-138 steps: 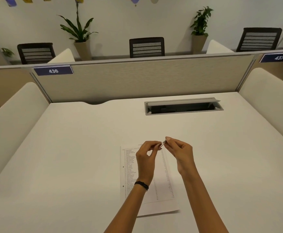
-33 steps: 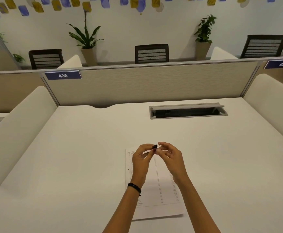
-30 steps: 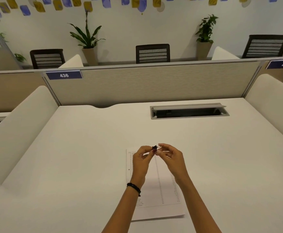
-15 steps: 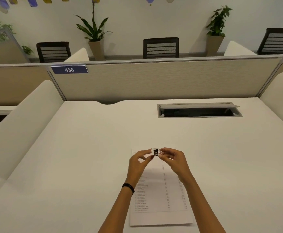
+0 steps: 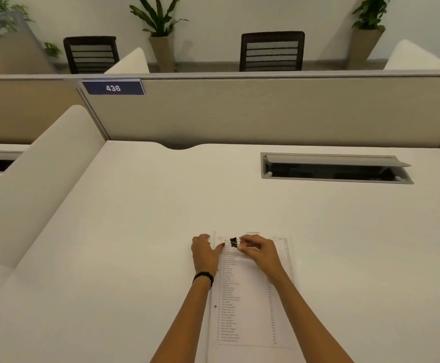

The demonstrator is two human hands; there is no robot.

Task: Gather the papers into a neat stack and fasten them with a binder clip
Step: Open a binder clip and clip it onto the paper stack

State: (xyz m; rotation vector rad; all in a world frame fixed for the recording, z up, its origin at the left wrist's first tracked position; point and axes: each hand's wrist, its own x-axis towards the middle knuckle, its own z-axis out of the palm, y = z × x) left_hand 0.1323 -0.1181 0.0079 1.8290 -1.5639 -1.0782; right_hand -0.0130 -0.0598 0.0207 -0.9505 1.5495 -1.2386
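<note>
A stack of printed papers (image 5: 250, 305) lies flat on the white desk (image 5: 135, 244), its long side running toward me. My right hand (image 5: 259, 254) pinches a small black binder clip (image 5: 234, 242) by its wire handles, just above the papers' far left corner. My left hand (image 5: 204, 254) rests with fingers spread on the left edge of the papers near that corner, thumb close to the clip. Whether the clip's jaws touch the paper cannot be told.
A grey cable hatch (image 5: 334, 169) with its lid raised is sunk into the desk at the far right. A beige partition (image 5: 266, 113) with a blue "436" plate (image 5: 113, 87) closes the far side. A white rounded divider (image 5: 38, 179) flanks the left.
My left hand let go of the clip and dropped onto the papers' left edge. My right hand lowered the clip toward the far left corner. The view tilted downward.
</note>
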